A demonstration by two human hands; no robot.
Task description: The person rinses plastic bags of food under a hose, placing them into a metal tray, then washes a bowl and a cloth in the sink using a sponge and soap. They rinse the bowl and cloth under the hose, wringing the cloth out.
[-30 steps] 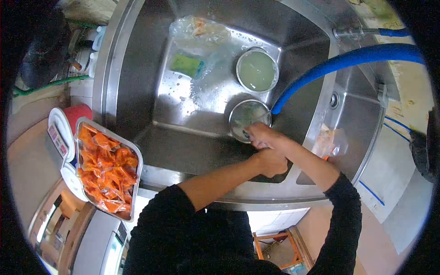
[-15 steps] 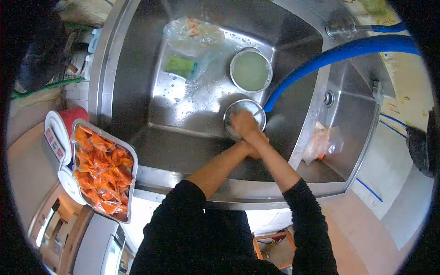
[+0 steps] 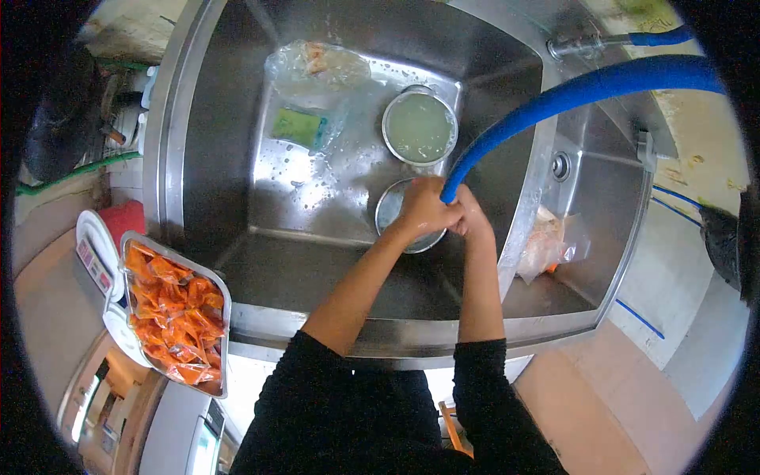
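My left hand [image 3: 427,208] and my right hand [image 3: 473,212] touch each other at the mouth of a blue hose [image 3: 507,131]. Both are over the right side of the lower round metal container [image 3: 388,207], hiding part of it. The hose end and the overlapping hands cover most of the fingers, so their grip cannot be made out. Just above stands another round container [image 3: 419,128] with cloudy pale liquid.
The large steel sink [image 3: 309,265] also holds a green sponge [image 3: 298,127] and a clear plastic bag [image 3: 332,67]. A bag with pale contents [image 3: 542,249] lies in the side basin. At left, a metal tray [image 3: 227,317] carries several orange packets [image 3: 170,309].
My right hand has moved from over the lower container to the right side of my left hand. My left hand has risen to the hose mouth. The whole view has shifted slightly.
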